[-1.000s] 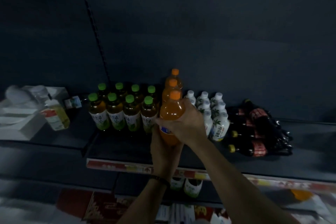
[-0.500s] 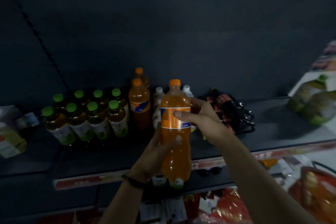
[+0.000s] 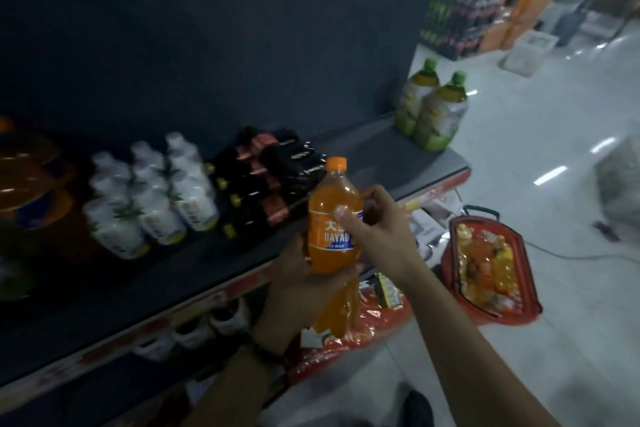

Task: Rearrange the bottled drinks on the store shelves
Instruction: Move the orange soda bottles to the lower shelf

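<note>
I hold an orange soda bottle upright in front of the dark shelf, clear of it. My left hand grips its lower half from the left. My right hand grips its labelled middle, thumb across the front. On the shelf stand several white bottles, a pack of dark bottles lying down, and two green-capped bottles at the right end. More orange bottles blur at the far left.
A red shopping basket with packaged goods sits on the pale floor to the right. Red packets lie under the shelf edge. Stacked drinks stand at the aisle's far end. Lower shelf holds more bottles.
Both hands lifted the orange bottle off its row and carried it rightward away from the shelf. The view swung right, bringing the aisle floor and basket into sight.
</note>
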Tool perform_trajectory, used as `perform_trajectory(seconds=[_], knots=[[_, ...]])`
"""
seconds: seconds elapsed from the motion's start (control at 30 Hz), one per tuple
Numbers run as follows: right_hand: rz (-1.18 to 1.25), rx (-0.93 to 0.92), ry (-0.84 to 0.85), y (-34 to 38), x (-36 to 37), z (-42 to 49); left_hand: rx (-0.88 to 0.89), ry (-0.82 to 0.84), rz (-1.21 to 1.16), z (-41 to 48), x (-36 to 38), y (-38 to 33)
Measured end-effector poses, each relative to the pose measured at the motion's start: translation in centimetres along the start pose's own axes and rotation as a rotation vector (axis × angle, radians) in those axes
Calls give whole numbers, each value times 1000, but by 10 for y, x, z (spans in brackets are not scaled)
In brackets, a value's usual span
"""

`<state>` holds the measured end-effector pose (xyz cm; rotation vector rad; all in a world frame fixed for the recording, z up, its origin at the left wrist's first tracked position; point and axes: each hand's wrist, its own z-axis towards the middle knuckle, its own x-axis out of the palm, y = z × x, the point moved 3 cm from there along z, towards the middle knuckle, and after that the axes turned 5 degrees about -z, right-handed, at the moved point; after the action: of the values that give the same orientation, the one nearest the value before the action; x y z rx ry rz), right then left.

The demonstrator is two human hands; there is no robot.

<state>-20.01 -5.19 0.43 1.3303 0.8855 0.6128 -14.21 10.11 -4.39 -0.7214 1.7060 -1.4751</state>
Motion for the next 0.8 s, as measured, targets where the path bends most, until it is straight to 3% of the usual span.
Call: perform_trajectory(seconds=[0.17, 0.33, 0.6, 0.8], knots=[[18, 71, 159, -56, -127, 19, -21, -4, 53, 27, 116, 15], [-114, 134, 234, -149, -203, 55, -100, -36, 120, 75, 214, 75], [-356, 210, 312, -331, -242, 156, -386, -49, 161, 160, 303, 233], [-531, 182, 215, -440, -237, 244, -276, -248, 170, 236, 315, 322]])
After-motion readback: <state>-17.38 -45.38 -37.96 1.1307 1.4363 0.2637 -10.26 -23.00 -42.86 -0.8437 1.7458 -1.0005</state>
